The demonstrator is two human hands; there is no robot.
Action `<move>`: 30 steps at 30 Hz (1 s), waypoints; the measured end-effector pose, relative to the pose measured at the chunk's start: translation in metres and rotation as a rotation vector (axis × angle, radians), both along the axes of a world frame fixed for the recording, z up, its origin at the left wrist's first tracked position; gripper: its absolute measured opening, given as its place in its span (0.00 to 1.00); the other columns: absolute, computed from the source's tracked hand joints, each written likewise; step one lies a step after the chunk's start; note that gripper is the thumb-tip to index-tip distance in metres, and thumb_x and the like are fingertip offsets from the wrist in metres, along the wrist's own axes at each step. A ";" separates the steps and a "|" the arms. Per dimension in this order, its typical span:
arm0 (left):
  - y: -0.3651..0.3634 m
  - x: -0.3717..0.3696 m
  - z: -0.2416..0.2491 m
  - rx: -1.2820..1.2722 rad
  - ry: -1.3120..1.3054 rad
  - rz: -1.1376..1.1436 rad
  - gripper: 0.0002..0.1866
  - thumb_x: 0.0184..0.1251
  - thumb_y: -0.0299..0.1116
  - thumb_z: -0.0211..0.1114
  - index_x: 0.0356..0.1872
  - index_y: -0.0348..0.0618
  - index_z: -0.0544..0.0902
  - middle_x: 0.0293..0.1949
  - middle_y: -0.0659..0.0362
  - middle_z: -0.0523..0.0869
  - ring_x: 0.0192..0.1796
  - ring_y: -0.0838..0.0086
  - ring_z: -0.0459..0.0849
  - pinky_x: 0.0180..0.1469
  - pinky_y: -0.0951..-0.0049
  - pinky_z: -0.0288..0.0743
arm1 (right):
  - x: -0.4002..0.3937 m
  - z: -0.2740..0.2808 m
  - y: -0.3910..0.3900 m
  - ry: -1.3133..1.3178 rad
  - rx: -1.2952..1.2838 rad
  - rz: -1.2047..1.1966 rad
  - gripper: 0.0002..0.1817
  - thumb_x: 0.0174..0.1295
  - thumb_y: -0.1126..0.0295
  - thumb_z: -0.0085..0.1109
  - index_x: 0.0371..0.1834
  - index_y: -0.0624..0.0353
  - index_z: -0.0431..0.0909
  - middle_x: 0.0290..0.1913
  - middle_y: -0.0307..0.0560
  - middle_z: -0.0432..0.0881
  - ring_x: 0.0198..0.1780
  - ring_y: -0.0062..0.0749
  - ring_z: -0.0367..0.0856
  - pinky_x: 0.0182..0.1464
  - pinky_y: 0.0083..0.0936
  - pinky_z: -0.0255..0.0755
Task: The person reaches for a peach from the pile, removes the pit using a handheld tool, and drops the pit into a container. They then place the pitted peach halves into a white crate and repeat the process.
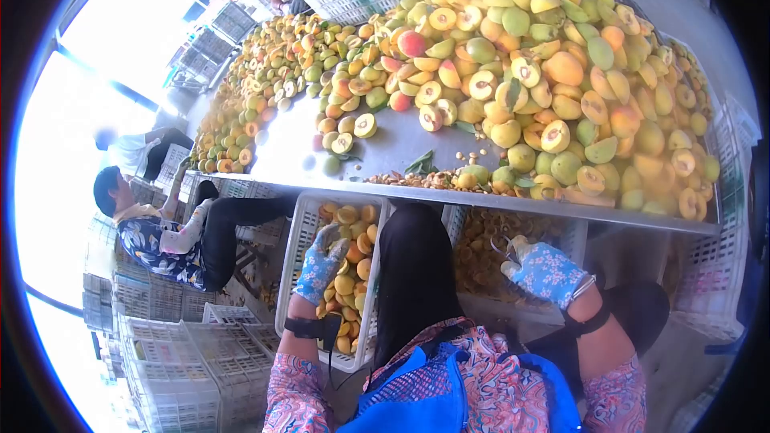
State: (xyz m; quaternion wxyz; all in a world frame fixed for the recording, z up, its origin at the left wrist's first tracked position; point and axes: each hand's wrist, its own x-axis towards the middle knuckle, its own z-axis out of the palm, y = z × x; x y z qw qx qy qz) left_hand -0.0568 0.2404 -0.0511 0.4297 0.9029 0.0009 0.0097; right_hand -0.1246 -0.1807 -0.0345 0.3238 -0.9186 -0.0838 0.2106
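My left hand [321, 262], in a blue floral glove, is over a white plastic crate [289, 273] of halved peaches [346, 284]. Its fingers are stretched out against the fruit, and no peach shows clearly gripped in them. My right hand [547, 273], gloved alike, is closed around a small curved metal pitting tool [502, 249]. Below that hand is a second crate [571, 242] with brown pits and scraps [489, 261]. Ahead, a metal table [393, 140] bears a big heap of halved and whole peaches [553, 72].
The table's raised front edge [481, 195] runs above both crates. Pits and leaves [421, 163] lie along it. A co-worker [164, 232] sits at the left by the table, with another person [132, 151] beyond. Stacked crates [172, 369] stand at the lower left.
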 end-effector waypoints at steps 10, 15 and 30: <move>-0.051 0.233 0.021 0.525 -0.343 -0.209 0.24 0.62 0.25 0.60 0.62 0.41 0.73 0.55 0.45 0.80 0.56 0.54 0.79 0.59 0.61 0.72 | 0.041 -0.003 0.030 -0.064 0.264 -0.077 0.23 0.63 0.58 0.56 0.55 0.62 0.71 0.38 0.65 0.81 0.44 0.58 0.80 0.46 0.46 0.73; -0.087 0.287 0.009 0.782 -0.094 -0.532 0.28 0.55 0.30 0.69 0.60 0.46 0.74 0.47 0.49 0.82 0.51 0.59 0.82 0.54 0.63 0.76 | 0.054 0.015 0.038 -0.007 0.347 -0.145 0.23 0.62 0.61 0.57 0.56 0.62 0.71 0.45 0.63 0.81 0.48 0.57 0.80 0.50 0.43 0.72; -0.197 0.054 0.060 -1.102 0.449 -0.209 0.13 0.66 0.36 0.61 0.47 0.42 0.74 0.42 0.51 0.80 0.45 0.64 0.82 0.48 0.68 0.81 | 0.044 0.008 0.079 -0.576 0.399 -0.290 0.20 0.62 0.55 0.61 0.44 0.63 0.73 0.28 0.58 0.81 0.32 0.56 0.81 0.34 0.47 0.75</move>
